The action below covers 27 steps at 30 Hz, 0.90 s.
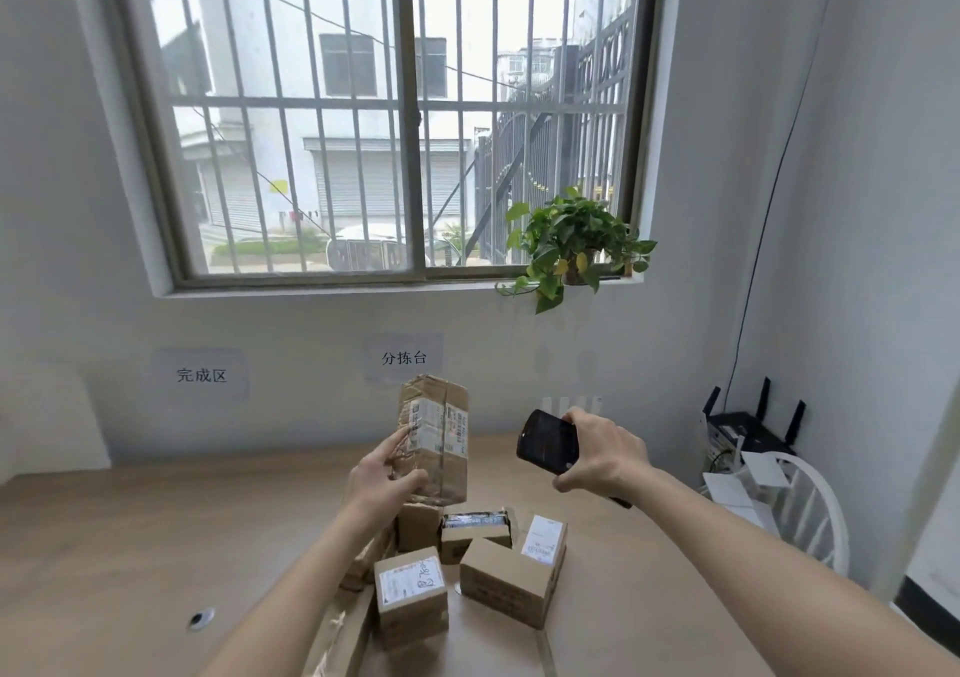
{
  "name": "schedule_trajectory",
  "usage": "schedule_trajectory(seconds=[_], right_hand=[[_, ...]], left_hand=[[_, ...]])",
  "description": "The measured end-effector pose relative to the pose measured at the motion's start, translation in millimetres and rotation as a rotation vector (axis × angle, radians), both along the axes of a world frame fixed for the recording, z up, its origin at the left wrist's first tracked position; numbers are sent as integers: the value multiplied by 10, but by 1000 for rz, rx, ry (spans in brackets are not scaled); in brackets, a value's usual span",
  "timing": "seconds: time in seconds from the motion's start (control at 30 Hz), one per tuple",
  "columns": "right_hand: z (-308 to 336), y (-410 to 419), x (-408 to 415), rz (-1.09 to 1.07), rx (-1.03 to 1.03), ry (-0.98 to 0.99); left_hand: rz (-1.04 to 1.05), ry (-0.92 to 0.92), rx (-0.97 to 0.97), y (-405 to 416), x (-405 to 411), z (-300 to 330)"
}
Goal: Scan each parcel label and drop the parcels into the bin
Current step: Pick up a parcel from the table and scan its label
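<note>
— What did the hands hold?
— The left hand [387, 474] gripped a tall cardboard parcel [434, 437] upright, label facing the black handheld scanner [548, 441] clasped by the right hand [605, 450] just beside it.
— The other parcels [467, 567]?
— On the worktop [130, 536] below both hands.

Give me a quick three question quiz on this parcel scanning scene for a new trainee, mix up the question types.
1. True or false: the left hand holds a tall taped cardboard parcel upright above the table.
2. What does the right hand hold? A) a tape roll B) a black handheld scanner C) a pen
3. Fill in: a potted ____ stands on the windowsill.

Key
1. True; its label faces the camera.
2. B
3. plant
</note>
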State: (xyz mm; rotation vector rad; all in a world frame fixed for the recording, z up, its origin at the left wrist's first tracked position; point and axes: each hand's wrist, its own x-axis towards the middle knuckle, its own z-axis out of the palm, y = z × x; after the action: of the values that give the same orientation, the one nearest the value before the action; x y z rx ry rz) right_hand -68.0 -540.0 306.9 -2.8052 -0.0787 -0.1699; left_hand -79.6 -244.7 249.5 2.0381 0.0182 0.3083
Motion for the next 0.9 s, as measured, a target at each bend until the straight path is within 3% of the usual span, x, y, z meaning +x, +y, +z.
schedule_trajectory(seconds=[0.9], right_hand=[[160, -61, -674, 170, -37, -14]], left_hand=[[120, -13, -16, -82, -1223, 125]])
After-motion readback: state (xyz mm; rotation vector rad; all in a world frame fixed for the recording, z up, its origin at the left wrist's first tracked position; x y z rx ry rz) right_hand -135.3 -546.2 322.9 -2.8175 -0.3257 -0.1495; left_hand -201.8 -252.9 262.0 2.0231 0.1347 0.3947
